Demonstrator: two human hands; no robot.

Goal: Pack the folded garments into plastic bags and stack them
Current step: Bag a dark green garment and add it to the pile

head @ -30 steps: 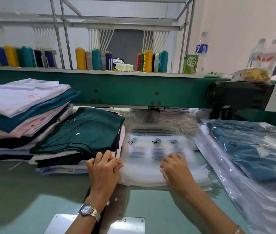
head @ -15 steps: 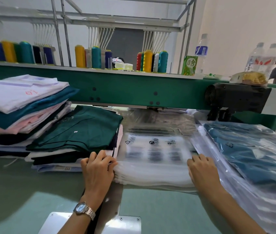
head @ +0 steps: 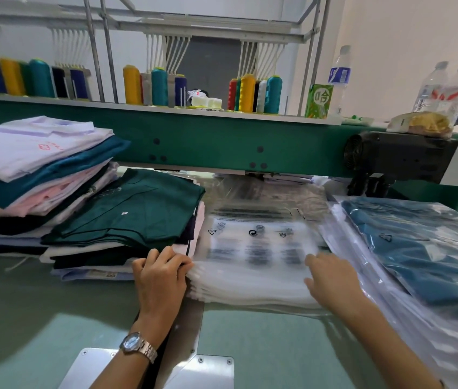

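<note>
A stack of empty clear plastic bags (head: 253,248) with black print lies in the middle of the table. My left hand (head: 160,276) pinches the stack's near left corner, fingers curled on the bag edges. My right hand (head: 331,282) rests flat on the stack's near right part, fingers spread and blurred. A dark green folded garment (head: 135,211) tops a low pile just left of the bags. A taller pile of folded garments (head: 34,169), white on top, stands at far left. Bagged blue garments (head: 418,248) are stacked on the right.
A green machine beam (head: 222,136) crosses behind the piles, with thread cones (head: 246,92) on its shelf. A black motor (head: 399,158), water bottles (head: 340,77) and a drink carton (head: 318,101) sit at the right. A metal plate (head: 202,372) is set in the table's near edge.
My right hand slid from the middle of the bag stack to its right side. My left hand stayed at the left corner. The view shifted slightly.
</note>
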